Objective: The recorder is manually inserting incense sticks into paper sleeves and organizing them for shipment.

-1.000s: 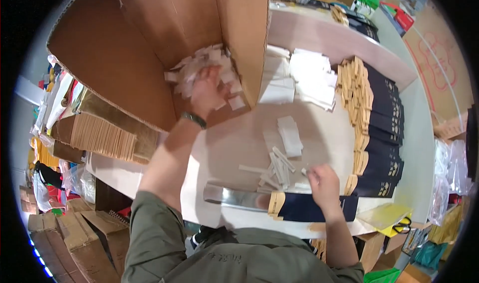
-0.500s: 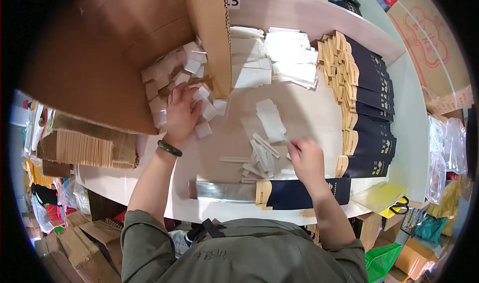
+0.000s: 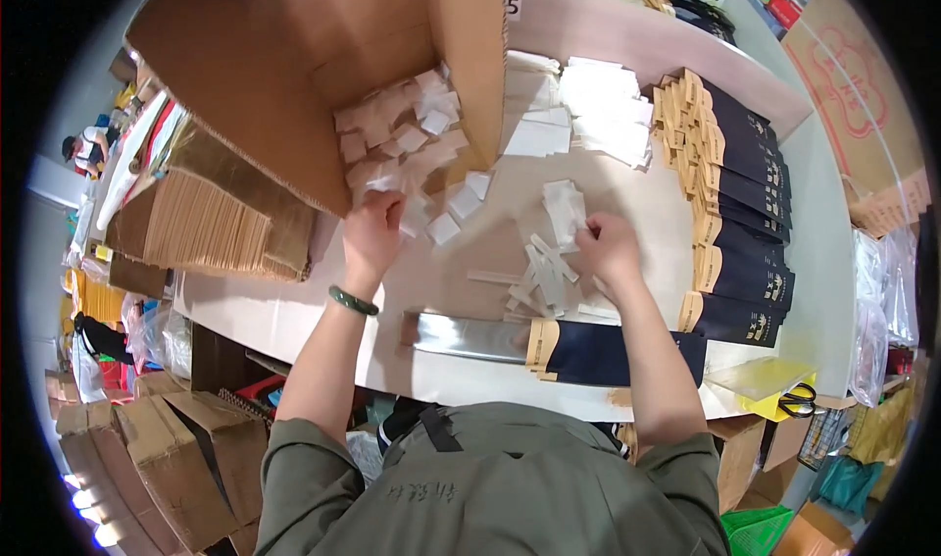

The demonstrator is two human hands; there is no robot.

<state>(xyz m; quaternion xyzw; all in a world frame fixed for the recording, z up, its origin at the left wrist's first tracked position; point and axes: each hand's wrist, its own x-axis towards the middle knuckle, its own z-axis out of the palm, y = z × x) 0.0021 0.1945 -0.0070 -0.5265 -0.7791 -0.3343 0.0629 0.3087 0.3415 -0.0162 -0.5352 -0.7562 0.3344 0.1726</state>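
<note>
My left hand [image 3: 371, 234] is closed, fingertips curled down at the mouth of a cardboard box lying on its side. Small white square packets [image 3: 412, 138] fill the box's floor and spill out beside that hand; what it pinches, if anything, is hidden. My right hand [image 3: 612, 252] is closed too, thumb and forefinger together at the edge of a small stack of white slips [image 3: 563, 209]. I cannot make out what lies between those fingers. Thin white sticks [image 3: 542, 274] lie loose below the slips. Nearest me lies a dark-blue and tan printed sleeve [image 3: 613, 353] with a silver strip [image 3: 469, 337] extending left.
The cardboard box [image 3: 467, 56] rises at the left. White paper stacks [image 3: 606, 105] stand at the back. Overlapping dark-blue and tan sleeves [image 3: 737, 198] line the right side. Scissors [image 3: 797, 399] lie at the right front corner, and bundled cardboard [image 3: 211, 225] sits left of the box.
My left hand has drawn back from the packets toward me, and its spread fingers have closed. My right hand has moved up to the white slips. The whole view has shifted.
</note>
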